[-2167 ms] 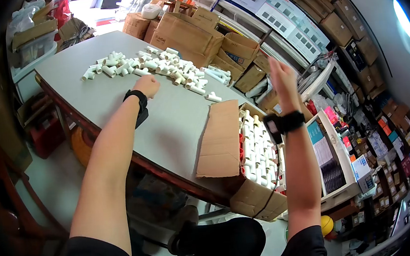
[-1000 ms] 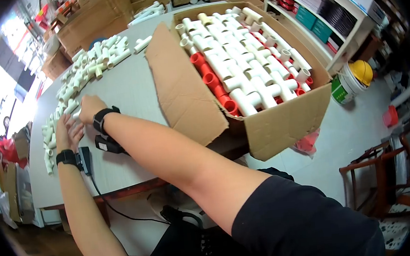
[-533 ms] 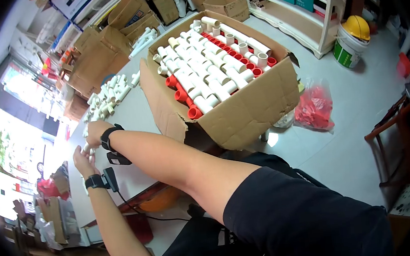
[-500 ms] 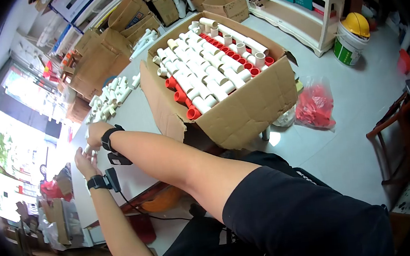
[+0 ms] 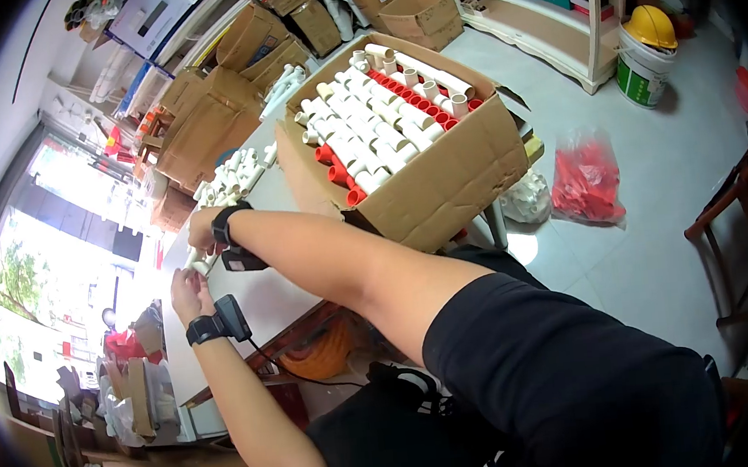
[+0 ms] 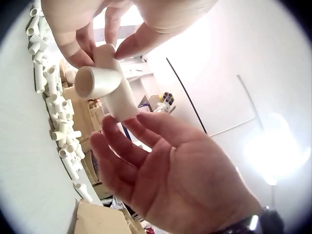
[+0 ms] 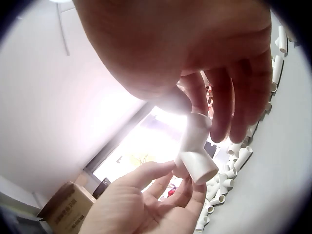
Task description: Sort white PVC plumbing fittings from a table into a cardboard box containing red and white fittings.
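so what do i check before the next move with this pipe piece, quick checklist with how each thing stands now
1. Grip: ok, the left hand and right hand pinch opposite ends of the white pipe piece.
2. Side opening uncovered: ok, no finger lies over it.
3. Box open at the top: ok, one flap hangs outward.
4. Room in the box: cannot tell, the packed pieces look tightly set.
5. Box well supported: cannot tell, its underside is hidden.
6. Loose pieces gathered up: not ok, many lie on the table.
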The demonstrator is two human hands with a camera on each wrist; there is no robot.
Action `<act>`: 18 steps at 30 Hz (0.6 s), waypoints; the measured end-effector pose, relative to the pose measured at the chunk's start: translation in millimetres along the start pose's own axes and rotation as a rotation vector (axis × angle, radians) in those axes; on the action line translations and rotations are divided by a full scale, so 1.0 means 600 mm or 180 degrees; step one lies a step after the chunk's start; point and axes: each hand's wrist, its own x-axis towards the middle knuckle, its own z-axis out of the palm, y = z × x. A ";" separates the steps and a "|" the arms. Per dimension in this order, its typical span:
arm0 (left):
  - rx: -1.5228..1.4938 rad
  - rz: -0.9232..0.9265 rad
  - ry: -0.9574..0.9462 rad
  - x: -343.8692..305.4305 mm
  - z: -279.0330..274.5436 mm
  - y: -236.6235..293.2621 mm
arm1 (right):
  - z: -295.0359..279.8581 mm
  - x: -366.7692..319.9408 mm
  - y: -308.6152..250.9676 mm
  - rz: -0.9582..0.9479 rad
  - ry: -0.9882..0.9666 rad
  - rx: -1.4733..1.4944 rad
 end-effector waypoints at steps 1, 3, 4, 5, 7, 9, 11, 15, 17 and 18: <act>-0.0005 0.0050 -0.0076 0.000 -0.001 -0.008 | -0.003 -0.001 0.000 -0.0052 -0.0077 -0.0111; -0.0030 0.0111 0.0028 0.005 -0.001 -0.021 | -0.007 -0.001 -0.004 0.0185 -0.0308 -0.0046; -0.0085 0.0085 0.0080 -0.003 0.015 -0.026 | -0.011 -0.002 -0.005 0.0145 -0.0409 -0.0408; -0.0155 0.0056 0.0132 -0.010 0.030 -0.032 | -0.014 -0.004 -0.004 0.0107 -0.0516 -0.0783; -0.0212 -0.0025 -0.0035 -0.017 0.051 -0.038 | -0.017 -0.021 -0.005 0.0190 -0.0569 -0.1145; -0.0386 0.0011 -0.0112 -0.014 0.073 -0.045 | -0.031 -0.050 -0.018 0.0301 -0.0663 -0.1274; -0.0244 0.0095 -0.0138 -0.044 0.118 -0.023 | -0.034 -0.055 -0.018 0.0295 -0.0421 -0.0948; -0.0618 0.0069 -0.0211 -0.037 0.172 -0.020 | -0.039 -0.058 -0.004 0.0242 -0.0083 -0.0663; -0.0769 0.0336 -0.0197 -0.042 0.197 -0.017 | -0.070 -0.084 -0.009 0.0150 -0.0046 -0.0468; -0.0796 0.0410 -0.0273 -0.046 0.218 -0.004 | -0.089 -0.097 -0.015 0.0153 -0.0071 -0.0350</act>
